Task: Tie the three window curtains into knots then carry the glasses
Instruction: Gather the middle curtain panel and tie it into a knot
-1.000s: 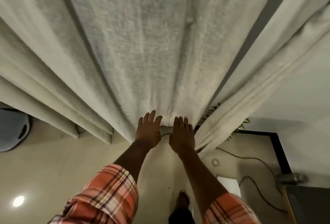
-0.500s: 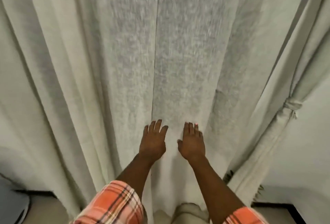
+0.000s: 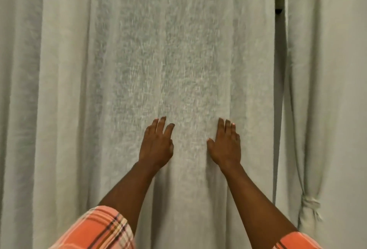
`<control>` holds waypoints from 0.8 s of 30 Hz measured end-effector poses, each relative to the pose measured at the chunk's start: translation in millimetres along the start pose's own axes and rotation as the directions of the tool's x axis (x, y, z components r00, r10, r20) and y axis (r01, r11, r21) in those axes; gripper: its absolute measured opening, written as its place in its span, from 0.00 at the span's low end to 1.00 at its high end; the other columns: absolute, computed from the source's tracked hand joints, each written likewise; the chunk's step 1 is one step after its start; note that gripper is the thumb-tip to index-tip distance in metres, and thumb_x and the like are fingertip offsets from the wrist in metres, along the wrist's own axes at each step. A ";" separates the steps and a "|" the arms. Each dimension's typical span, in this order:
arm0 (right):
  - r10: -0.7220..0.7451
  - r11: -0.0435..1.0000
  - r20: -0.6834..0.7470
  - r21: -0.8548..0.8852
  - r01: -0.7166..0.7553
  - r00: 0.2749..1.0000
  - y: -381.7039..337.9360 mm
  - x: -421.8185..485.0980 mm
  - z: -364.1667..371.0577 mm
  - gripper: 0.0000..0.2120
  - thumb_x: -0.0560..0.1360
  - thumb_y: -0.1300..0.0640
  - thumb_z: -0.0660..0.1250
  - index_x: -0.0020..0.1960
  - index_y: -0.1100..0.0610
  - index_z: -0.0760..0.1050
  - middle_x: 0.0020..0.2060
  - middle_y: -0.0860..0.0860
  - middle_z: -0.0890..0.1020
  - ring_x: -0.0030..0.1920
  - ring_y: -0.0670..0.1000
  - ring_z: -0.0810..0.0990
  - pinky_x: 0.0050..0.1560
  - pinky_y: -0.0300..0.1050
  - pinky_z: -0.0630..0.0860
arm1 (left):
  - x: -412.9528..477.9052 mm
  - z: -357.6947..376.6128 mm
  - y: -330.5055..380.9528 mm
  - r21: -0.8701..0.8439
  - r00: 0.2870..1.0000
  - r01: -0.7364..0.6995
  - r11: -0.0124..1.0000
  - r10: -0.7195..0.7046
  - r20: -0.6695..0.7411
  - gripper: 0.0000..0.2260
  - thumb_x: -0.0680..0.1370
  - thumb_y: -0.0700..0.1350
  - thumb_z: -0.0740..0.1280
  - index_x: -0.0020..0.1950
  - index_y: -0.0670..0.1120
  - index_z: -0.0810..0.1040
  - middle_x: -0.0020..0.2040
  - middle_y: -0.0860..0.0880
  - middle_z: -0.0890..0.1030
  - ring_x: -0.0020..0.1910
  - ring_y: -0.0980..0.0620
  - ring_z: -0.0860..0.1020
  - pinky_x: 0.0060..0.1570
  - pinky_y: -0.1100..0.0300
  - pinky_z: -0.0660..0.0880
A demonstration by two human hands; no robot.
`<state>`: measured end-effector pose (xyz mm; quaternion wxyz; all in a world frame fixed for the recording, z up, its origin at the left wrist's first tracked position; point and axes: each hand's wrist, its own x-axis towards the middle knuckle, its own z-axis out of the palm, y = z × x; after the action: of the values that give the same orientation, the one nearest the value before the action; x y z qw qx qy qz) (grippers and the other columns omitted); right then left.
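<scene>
A wide white sheer curtain (image 3: 178, 60) hangs flat in front of me and fills most of the view. My left hand (image 3: 156, 145) lies against it with straight fingers pointing up. My right hand (image 3: 226, 145) lies against the same panel a hand's width to the right, fingers straight too. Neither hand holds any cloth. At the right, another white curtain (image 3: 325, 90) hangs gathered, with a knot (image 3: 309, 203) tied low down. The glasses are not in view.
More white curtain folds (image 3: 23, 90) hang at the left. A narrow dark gap (image 3: 279, 20) shows between the middle curtain and the right one. My orange plaid sleeves (image 3: 99, 229) fill the bottom edge.
My view has tilted up from the floor to the curtain's face. Both hands have risen along the cloth from its gathered lower part and moved apart.
</scene>
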<state>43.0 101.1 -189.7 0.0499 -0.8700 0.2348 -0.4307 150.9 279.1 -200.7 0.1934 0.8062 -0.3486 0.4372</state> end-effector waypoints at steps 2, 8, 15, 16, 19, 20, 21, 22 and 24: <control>0.021 0.999 -0.071 0.026 -0.019 0.997 10.0 37.1 -19.1 0.36 0.80 0.48 0.57 0.78 0.54 0.39 0.78 0.56 0.45 0.78 0.56 0.43 0.76 0.55 0.45 | 37.6 -9.5 4.4 -0.038 0.999 0.002 0.999 -0.004 -0.045 0.23 0.79 0.46 0.62 0.74 0.47 0.63 0.76 0.43 0.58 0.75 0.44 0.57 0.71 0.50 0.59; 0.097 0.990 -0.202 0.116 -0.075 0.974 25.8 124.0 -62.7 0.37 0.80 0.40 0.54 0.79 0.54 0.41 0.78 0.57 0.47 0.77 0.58 0.43 0.75 0.61 0.46 | 124.1 -23.2 13.1 -0.072 0.986 0.019 0.997 -0.030 -0.163 0.23 0.80 0.48 0.60 0.74 0.45 0.63 0.76 0.42 0.60 0.74 0.44 0.60 0.70 0.49 0.61; 0.162 0.972 -0.247 0.206 -0.112 0.955 37.5 182.9 -65.2 0.40 0.76 0.30 0.49 0.79 0.52 0.43 0.78 0.58 0.50 0.77 0.62 0.46 0.71 0.71 0.46 | 162.5 -24.0 -4.1 0.146 0.877 0.242 0.959 -0.152 -0.455 0.25 0.78 0.51 0.62 0.73 0.46 0.64 0.77 0.39 0.53 0.76 0.38 0.50 0.72 0.39 0.47; 0.159 0.969 -0.238 0.223 -0.105 0.958 35.4 187.5 -62.4 0.41 0.75 0.29 0.47 0.79 0.51 0.43 0.77 0.59 0.51 0.77 0.63 0.46 0.70 0.71 0.46 | 165.0 -26.0 -10.7 0.159 0.863 0.261 0.952 -0.157 -0.480 0.25 0.77 0.50 0.63 0.73 0.46 0.63 0.77 0.39 0.52 0.76 0.38 0.49 0.72 0.38 0.45; 0.148 0.961 -0.216 0.264 -0.088 0.965 21.0 198.1 -54.7 0.44 0.72 0.25 0.43 0.78 0.50 0.42 0.76 0.60 0.57 0.76 0.64 0.51 0.69 0.73 0.45 | 171.4 -36.3 -32.2 0.116 0.800 0.351 0.929 -0.233 -0.552 0.28 0.76 0.49 0.65 0.73 0.46 0.61 0.77 0.38 0.50 0.76 0.36 0.47 0.72 0.37 0.43; 0.149 0.957 -0.217 0.276 -0.086 0.965 15.0 199.9 -54.1 0.45 0.71 0.24 0.42 0.78 0.50 0.41 0.75 0.61 0.61 0.76 0.64 0.53 0.69 0.73 0.45 | 174.0 -40.0 -37.8 0.083 0.775 0.385 0.919 -0.273 -0.569 0.29 0.75 0.49 0.65 0.74 0.46 0.60 0.78 0.38 0.49 0.76 0.36 0.46 0.71 0.37 0.43; 0.153 0.952 -0.224 0.294 -0.083 0.963 7.6 202.0 -54.1 0.45 0.70 0.23 0.41 0.78 0.50 0.41 0.72 0.62 0.66 0.75 0.64 0.56 0.69 0.74 0.44 | 177.9 -44.0 -44.1 0.051 0.753 0.416 0.908 -0.312 -0.579 0.29 0.76 0.50 0.65 0.74 0.47 0.58 0.78 0.38 0.48 0.76 0.37 0.45 0.71 0.37 0.42; 0.157 0.946 -0.237 0.316 -0.076 0.959 0.7 203.6 -55.2 0.46 0.70 0.23 0.41 0.79 0.50 0.41 0.68 0.62 0.71 0.73 0.64 0.60 0.69 0.74 0.43 | 182.2 -47.3 -49.5 0.021 0.733 0.446 0.895 -0.352 -0.583 0.30 0.76 0.51 0.64 0.75 0.48 0.56 0.78 0.38 0.46 0.76 0.37 0.45 0.71 0.37 0.41; 0.161 0.935 -0.274 0.351 -0.057 0.948 -14.1 206.5 -58.8 0.47 0.71 0.24 0.43 0.79 0.52 0.41 0.59 0.62 0.78 0.69 0.65 0.67 0.69 0.73 0.41 | 190.1 -56.0 -59.4 -0.044 0.706 0.496 0.867 -0.432 -0.562 0.33 0.76 0.54 0.63 0.76 0.49 0.53 0.78 0.39 0.46 0.76 0.37 0.45 0.71 0.37 0.43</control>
<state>109.9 27.1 1.0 0.1867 -0.7587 0.2105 -0.5875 233.6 279.4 -11.1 0.3445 0.7151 -0.0383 0.6070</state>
